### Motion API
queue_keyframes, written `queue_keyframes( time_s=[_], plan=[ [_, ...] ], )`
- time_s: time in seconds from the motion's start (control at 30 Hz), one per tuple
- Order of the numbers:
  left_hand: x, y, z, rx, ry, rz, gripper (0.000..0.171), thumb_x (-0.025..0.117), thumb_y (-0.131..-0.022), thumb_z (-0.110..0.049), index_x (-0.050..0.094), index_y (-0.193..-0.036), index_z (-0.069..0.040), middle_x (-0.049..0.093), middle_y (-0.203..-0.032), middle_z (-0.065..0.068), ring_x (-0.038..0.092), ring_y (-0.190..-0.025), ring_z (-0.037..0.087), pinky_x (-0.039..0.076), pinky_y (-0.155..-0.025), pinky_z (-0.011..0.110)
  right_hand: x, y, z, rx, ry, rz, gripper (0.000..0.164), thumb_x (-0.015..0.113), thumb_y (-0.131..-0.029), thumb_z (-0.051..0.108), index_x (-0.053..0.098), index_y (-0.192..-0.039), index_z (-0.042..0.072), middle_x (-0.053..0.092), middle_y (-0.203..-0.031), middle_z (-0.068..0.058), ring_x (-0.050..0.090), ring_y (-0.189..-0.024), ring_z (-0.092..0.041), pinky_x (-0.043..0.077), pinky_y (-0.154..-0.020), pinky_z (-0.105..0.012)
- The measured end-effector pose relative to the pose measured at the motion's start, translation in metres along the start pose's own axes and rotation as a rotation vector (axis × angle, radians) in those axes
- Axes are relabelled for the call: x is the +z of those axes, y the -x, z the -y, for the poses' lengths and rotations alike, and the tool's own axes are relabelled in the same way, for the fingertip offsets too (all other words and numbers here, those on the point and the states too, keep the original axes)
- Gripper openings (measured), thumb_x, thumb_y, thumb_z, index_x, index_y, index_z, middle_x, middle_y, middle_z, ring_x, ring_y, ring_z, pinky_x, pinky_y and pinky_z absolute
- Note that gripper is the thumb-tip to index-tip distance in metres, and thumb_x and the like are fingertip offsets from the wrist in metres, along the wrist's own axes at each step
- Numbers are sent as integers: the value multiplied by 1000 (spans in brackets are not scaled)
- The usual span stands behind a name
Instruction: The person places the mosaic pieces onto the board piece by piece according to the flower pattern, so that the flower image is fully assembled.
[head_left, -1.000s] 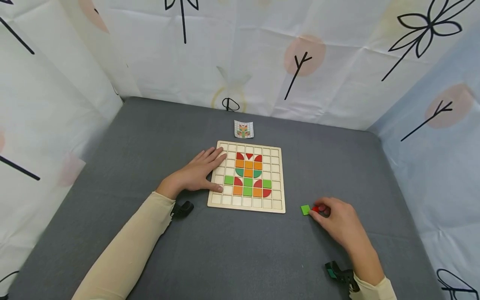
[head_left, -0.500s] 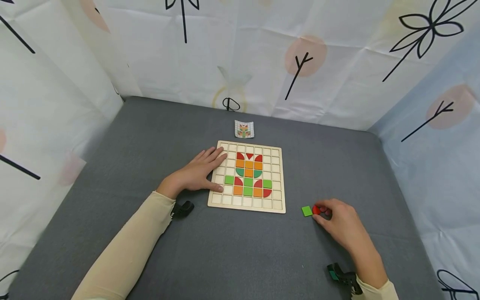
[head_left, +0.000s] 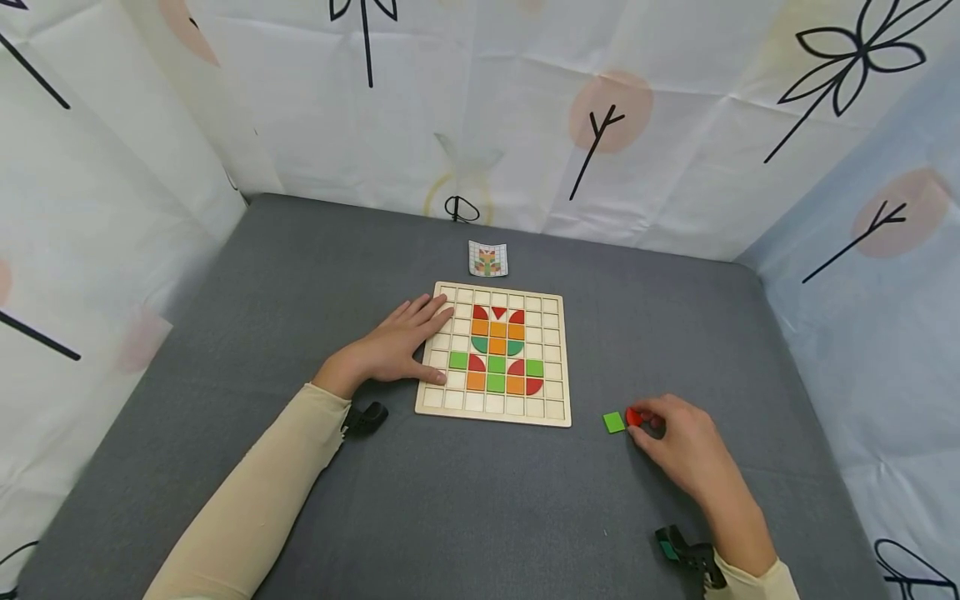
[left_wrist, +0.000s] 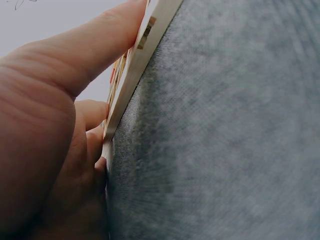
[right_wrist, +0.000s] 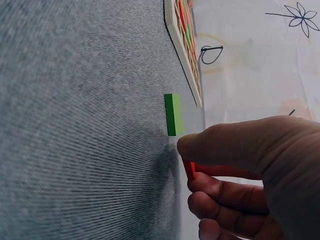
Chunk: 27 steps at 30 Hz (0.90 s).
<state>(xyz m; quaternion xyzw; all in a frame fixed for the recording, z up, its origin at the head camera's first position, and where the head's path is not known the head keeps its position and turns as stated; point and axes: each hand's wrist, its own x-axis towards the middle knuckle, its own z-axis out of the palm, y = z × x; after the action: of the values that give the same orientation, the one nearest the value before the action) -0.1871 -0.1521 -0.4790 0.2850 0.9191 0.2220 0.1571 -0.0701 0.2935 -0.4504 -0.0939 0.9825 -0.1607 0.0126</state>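
Note:
My left hand (head_left: pixel 390 343) lies with spread fingers on the left edge of a wooden grid board (head_left: pixel 557 408). In the left wrist view its thumb rests on the rim of the board (left_wrist: pixel 131 82). Red, orange and green tiles form a figure in the board's middle cells. Right of the board, my right hand (head_left: pixel 678 442) pinches a red tile (head_left: pixel 634 417) between thumb and fingers. The right wrist view shows that red tile (right_wrist: pixel 189 169) partly hidden by the thumb. A light green square tile (head_left: pixel 613 422) lies on the cloth just left of the pinched one.
Behind the board lies a small card (head_left: pixel 488 259) printed with a coloured grid pattern. A grey cloth (head_left: pixel 360 500) covers the table. White patterned fabric (head_left: pixel 510 108) hangs along the back and sides.
My right hand has shifted very slightly to the right with the red tile, and the green tile moved slightly right too. The left hand stays still on the board.

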Motion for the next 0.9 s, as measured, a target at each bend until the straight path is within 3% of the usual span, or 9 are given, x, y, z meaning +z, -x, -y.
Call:
queue_keyframes(
  time_s=[0.33, 0.9],
  plan=[
    [0, 0, -1, -3, 3, 1, 116, 83, -93, -57, 15, -176, -12, 0, -182, 9, -5, -167, 32, -3, -133, 51, -3, -3, 7, -56, -11, -102, 30, 92, -85, 4, 81, -113, 2, 71, -99, -7, 66, -89, -28, 57, -75, -52],
    [0, -1, 0, 4, 14, 2, 117, 83, -93, -58, 15, -176, -11, 1, -182, 10, -5, -166, 33, -3, -133, 51, 0, -24, 34, -218, -49, -125, 26, 91, -88, 7, 81, -112, 6, 71, -103, -3, 67, -93, -26, 58, -77, -48]
  ],
)
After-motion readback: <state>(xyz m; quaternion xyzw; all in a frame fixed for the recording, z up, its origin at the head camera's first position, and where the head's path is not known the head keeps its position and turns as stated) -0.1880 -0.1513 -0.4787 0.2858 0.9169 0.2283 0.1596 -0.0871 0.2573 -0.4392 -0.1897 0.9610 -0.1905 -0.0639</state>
